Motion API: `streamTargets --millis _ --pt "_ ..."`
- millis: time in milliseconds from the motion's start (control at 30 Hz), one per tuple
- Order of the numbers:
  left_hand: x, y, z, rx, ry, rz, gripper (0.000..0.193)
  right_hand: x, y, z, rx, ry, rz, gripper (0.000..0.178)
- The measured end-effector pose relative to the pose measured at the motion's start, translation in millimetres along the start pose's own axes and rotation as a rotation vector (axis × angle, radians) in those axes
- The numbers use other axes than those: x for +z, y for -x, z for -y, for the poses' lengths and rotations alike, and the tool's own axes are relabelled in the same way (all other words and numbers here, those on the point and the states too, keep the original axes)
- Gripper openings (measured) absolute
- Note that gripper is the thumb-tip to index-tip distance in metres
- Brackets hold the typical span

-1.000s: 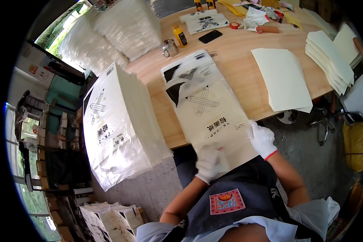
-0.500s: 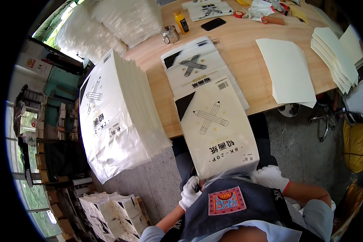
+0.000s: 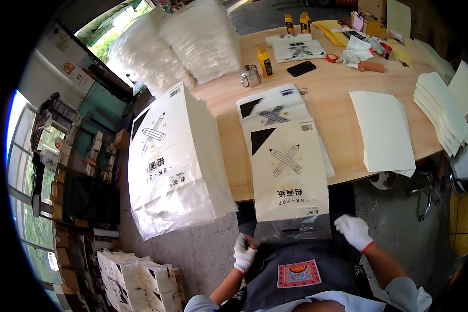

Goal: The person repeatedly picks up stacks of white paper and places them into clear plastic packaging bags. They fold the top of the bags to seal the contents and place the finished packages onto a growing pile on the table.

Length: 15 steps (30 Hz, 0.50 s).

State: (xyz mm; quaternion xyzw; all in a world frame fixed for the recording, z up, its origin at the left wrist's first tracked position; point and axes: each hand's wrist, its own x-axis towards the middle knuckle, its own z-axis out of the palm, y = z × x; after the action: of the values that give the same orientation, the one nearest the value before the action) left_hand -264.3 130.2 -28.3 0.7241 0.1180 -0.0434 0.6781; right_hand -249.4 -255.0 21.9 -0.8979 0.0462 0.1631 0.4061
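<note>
A clear plastic bag point(image 3: 291, 229) holding cream drawing paper point(image 3: 290, 177), printed with crossed pencils, hangs over the table's near edge toward my lap. Its see-through end lies over my dark apron. My left hand point(image 3: 244, 252), in a white glove with bare fingertips, is curled closed beside the bag's lower left corner; what it holds, if anything, is hidden. Just off the bag's lower right side, my gloved right hand point(image 3: 354, 232) is loosely open with nothing visible in it. Under the filled bag lie flat printed bags point(image 3: 273, 110).
A tall stack of filled bags point(image 3: 166, 151) stands at the left table edge. Loose paper point(image 3: 382, 132) lies to the right, beside fanned sheets point(image 3: 439, 112). A metal cup point(image 3: 250, 76), a yellow bottle point(image 3: 264, 62) and a phone point(image 3: 301, 68) sit farther back. Wrapped bundles point(image 3: 135, 281) are stacked at lower left.
My right hand has come off the bag's lower right corner and moved aside. The bag's clear end now lies flatter and extended. The view has tilted up, showing more of the far table.
</note>
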Motion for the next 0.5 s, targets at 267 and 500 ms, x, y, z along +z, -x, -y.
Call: streamTargets --millis 267,500 --pt "29 -71 -58 -0.050 -0.179 0.184 0.017 57 -67 -1 0.259 -0.807 0.210 0.029" --pt "19 -26 -251 0.840 -0.702 0.075 0.015 79 -106 98 -0.077 -1.267 0.565 0.029"
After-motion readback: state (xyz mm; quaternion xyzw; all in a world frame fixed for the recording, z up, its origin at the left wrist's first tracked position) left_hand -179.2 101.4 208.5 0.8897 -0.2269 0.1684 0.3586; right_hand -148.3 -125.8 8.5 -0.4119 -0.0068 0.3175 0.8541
